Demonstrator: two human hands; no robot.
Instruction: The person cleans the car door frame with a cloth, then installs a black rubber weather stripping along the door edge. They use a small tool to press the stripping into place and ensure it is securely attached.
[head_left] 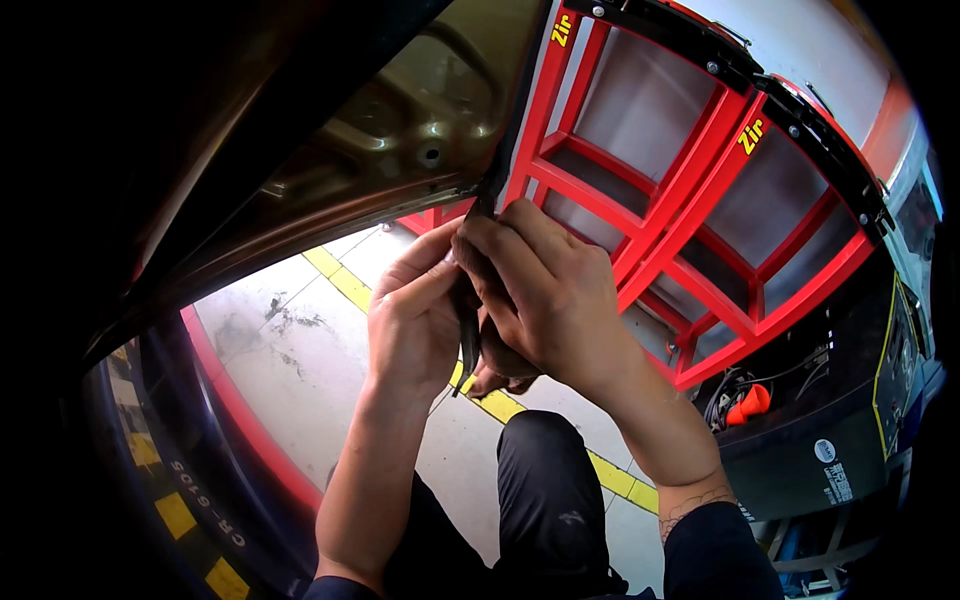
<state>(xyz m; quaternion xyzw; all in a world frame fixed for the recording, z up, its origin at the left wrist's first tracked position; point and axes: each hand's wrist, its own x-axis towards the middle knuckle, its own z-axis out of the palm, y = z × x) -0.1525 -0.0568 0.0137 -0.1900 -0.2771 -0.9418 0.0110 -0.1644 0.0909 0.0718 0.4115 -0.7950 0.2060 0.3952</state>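
A dark strip (468,345) sits between the two hands, its upper end rising past the fingers toward a metal panel and its thin tail hanging below them. The fingers of the left hand (408,325) pinch it with the thumb, while those of the right hand (555,285) are bent around it; the far fingertips are hidden.

Close above and to the left of the fingers, the metal panel (385,110) slopes over the space, its lower edge close to the strip's top. Right of the fingers and beyond them stand red frames (650,245), with yellow lettering on their uprights. Farther right and lower, a black case (790,465) bears a pale printed label and white characters, with dark cables and an orange cone-shaped piece (750,404) at its top. Well left of and below the fingers, a dark curved body (200,420) carries white lettering, yellow blocks and a red border. A trousered knee (545,470) is beneath the fingers.

The panel is glossy, olive-brown, with pressed hollows and a round hole; the frames have square-edged bars around smooth grey sheets. The strip looks flexible and matt. Pale floor tiles (320,350) show dark smudges and a yellow line.
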